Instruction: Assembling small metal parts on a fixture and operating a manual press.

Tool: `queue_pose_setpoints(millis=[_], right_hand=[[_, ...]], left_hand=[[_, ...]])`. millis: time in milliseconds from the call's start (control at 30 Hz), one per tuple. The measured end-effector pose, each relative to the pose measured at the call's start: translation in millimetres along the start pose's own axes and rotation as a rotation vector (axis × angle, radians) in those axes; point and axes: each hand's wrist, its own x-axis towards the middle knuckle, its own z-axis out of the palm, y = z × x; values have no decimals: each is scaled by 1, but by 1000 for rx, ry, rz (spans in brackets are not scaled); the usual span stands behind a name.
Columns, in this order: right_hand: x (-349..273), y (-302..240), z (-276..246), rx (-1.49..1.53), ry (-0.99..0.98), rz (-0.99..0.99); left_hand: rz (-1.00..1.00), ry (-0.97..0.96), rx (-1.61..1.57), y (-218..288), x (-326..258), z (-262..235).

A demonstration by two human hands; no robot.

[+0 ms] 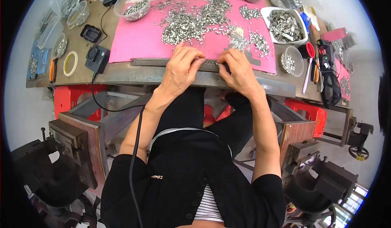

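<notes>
Left hand (182,67): upper centre of the frame; fingers curled, thumb and forefinger brought close together; whether anything is pinched cannot be told.

Right hand (238,71): just right of centre; fingers bent, thumb near forefinger, facing the left; its grip, if any, is hidden.

Dark metal bar (150,62): one, lying crosswise along the near edge of the pink mat (126,40), beneath both hands' fingertips; small pieces along it between the hands, too small to identify.

Loose metal pieces (179,26): silver, heaped on the mat, top centre.

Clear bowl (119,9): upper left, part-filled with similar pieces.

White tray (265,16): upper right, heaped with metal parts.

Tape roll (65,64): left, on the table (116,77).
</notes>
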Motion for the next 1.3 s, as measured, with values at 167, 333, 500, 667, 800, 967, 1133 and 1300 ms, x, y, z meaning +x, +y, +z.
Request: queue_pose_setpoints(millis=[167,333,500,667,800,967,1133,1300], right_hand=[[0,-5,-2,-158,-29,-115],[-1,-5,-3,-143,-44,-98],[-9,9,-9,71,25,45],[-25,34,-52,-17,263,231],[-36,60,-79,-156,359,535],[-38,75,-49,-338,214,396],[-44,60,-19,-498,173,282],[-74,44,-33,-325,110,269]], left_hand=[[-90,67,212,-9,2,-24],[-176,45,392,-29,5,-47],[-209,-30,442,-30,7,-53],[-242,-63,437,-26,10,-53],[-111,-61,281,-11,22,-21],[54,-272,220,27,49,59],[170,-460,247,20,79,116],[191,-683,239,34,79,93]])
